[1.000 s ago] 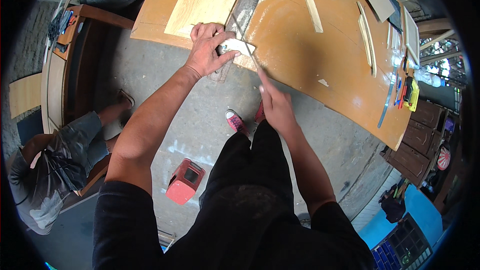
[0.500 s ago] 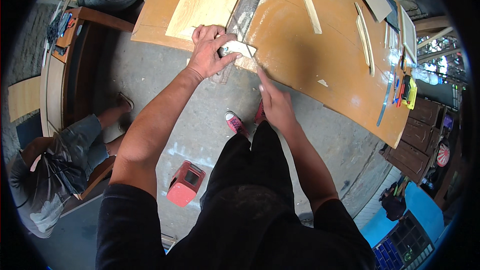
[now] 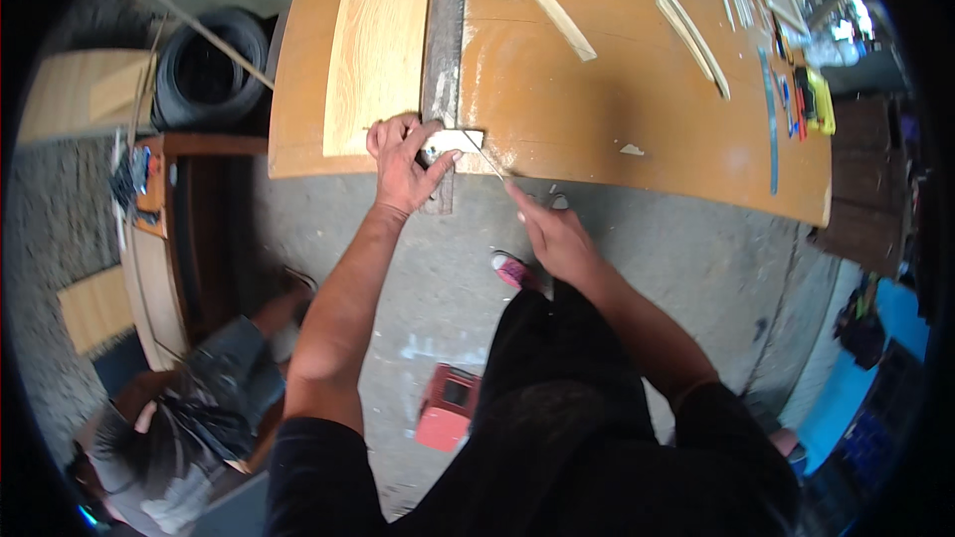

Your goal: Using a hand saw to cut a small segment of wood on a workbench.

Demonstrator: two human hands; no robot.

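Observation:
My left hand (image 3: 403, 159) is closed on a small pale wood block (image 3: 462, 141) at the near edge of the brown table. Its thumb and fingers pinch the block's left end, over a long grey bar (image 3: 445, 60). My right hand (image 3: 562, 239), just off the table edge, grips a thin metal tool (image 3: 487, 158), its index finger stretched along it. The tool's slim shaft crosses the block's right end and seems to touch it. The fist hides the handle, and I cannot make out the tool's exact kind.
A light wood-grain board (image 3: 380, 50) lies left of the bar on the brown table (image 3: 597, 129), with pale wood strips (image 3: 545, 2) to the right. Tools (image 3: 814, 104) lie at the far right edge. A red stool (image 3: 445, 418) stands behind me. A person (image 3: 179, 428) sits lower left.
My view has swung, so the table sits lower and more level in it. Both hands keep their grips; the tool's shaft lies more slanted across the block.

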